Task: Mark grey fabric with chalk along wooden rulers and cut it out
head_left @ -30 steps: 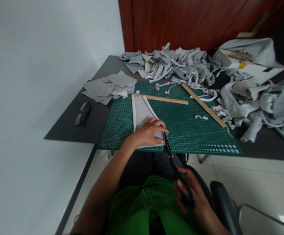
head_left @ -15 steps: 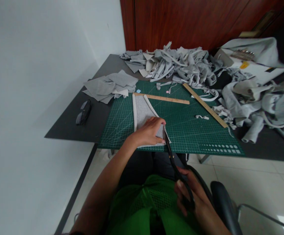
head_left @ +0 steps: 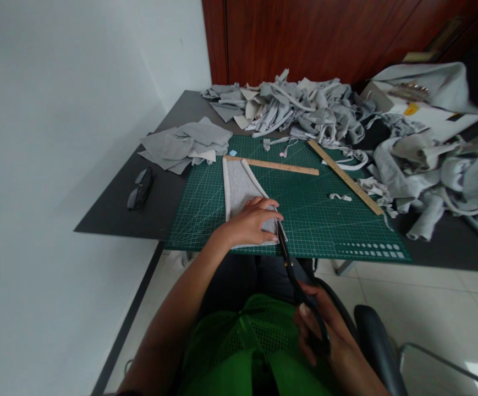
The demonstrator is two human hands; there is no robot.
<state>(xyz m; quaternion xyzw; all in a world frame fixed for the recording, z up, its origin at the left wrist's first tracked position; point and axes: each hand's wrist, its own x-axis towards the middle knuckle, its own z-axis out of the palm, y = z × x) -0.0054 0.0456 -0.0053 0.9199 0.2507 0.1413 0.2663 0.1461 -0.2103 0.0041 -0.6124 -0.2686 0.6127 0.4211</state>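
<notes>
A grey fabric piece with pale edging strips lies on the green cutting mat, close to its front edge. My left hand rests on the lower part of this piece, its fingers spread and its thumb apart. Black scissors are gripped by my right hand, which is closed round the handles below the table edge. The blades point up and away from me, with the tips at the fabric's right edge beside my left fingertips. Whether fabric lies between the blades is hard to see.
Two wooden rulers lie on the mat. Flat grey fabric pieces are at the left, near dark glasses. Heaped grey scraps fill the back, more fabric the right. A white box stands behind.
The fingers of my left hand have spread and reached slightly right, towards the scissor tips. My right hand and the scissors have barely moved.
</notes>
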